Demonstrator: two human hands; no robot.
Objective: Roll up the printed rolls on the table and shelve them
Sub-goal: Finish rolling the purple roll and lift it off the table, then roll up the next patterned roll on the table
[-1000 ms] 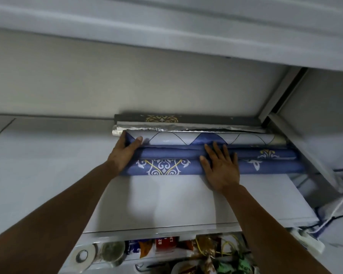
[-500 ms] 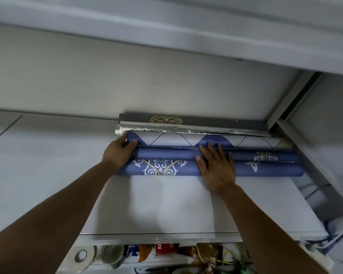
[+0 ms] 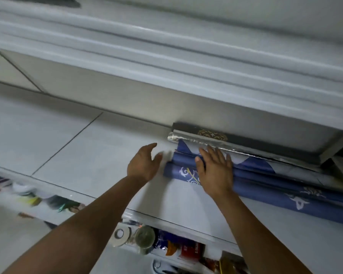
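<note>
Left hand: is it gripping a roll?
No, the left hand is open beside the blue rolls' ends, holding nothing.

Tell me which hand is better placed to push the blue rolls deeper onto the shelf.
Right. The right hand lies flat on the blue rolls; the left hand hovers open beside their end, apparently touching nothing.

White shelf board (image 3: 83, 153) against pale back wall (image 3: 111, 91), clutter (image 3: 178, 248) beneath
</note>
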